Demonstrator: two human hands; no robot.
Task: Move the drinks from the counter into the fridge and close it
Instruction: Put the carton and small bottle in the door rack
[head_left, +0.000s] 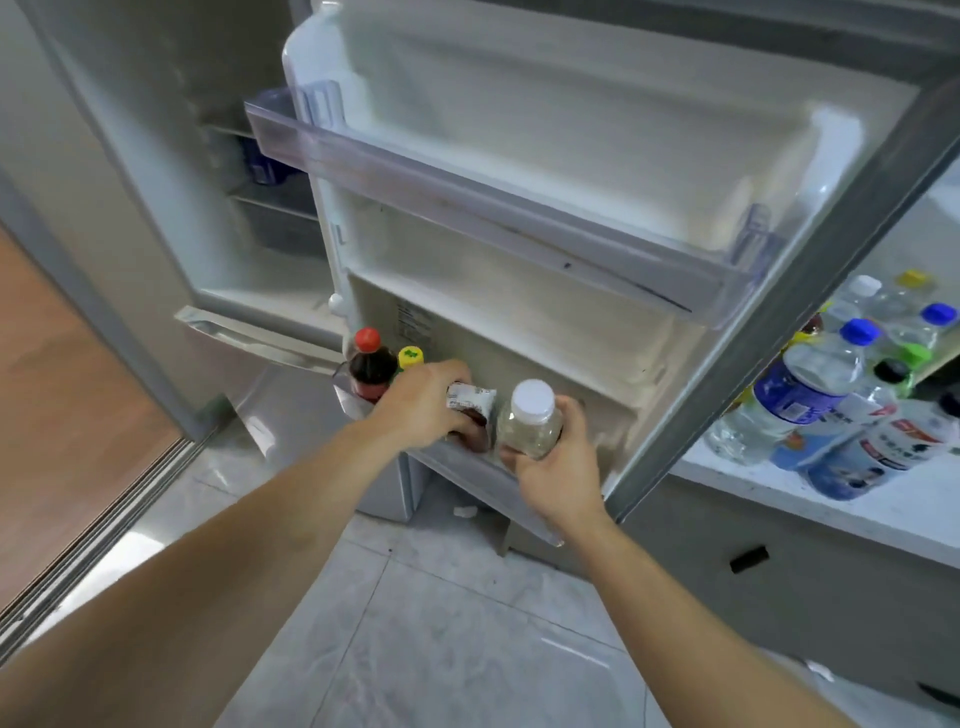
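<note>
The fridge door (571, 171) stands open and fills the view from 12 to 2 o'clock. The counter (883, 509) at 3 o'clock carries about ten bottles (810, 395), partly cut off. In the lowest door shelf (467, 462) stand two bottles: a red-capped bottle (370, 366) and a yellow-capped bottle (410, 357), half hidden. The left hand (421, 402) grips a dark labelled bottle (471, 408); the right hand (558, 462) grips a white-capped bottle (530, 421).

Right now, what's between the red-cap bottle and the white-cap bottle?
In the head view: the yellow-cap bottle, then the left hand gripping a dark labelled bottle.
</note>
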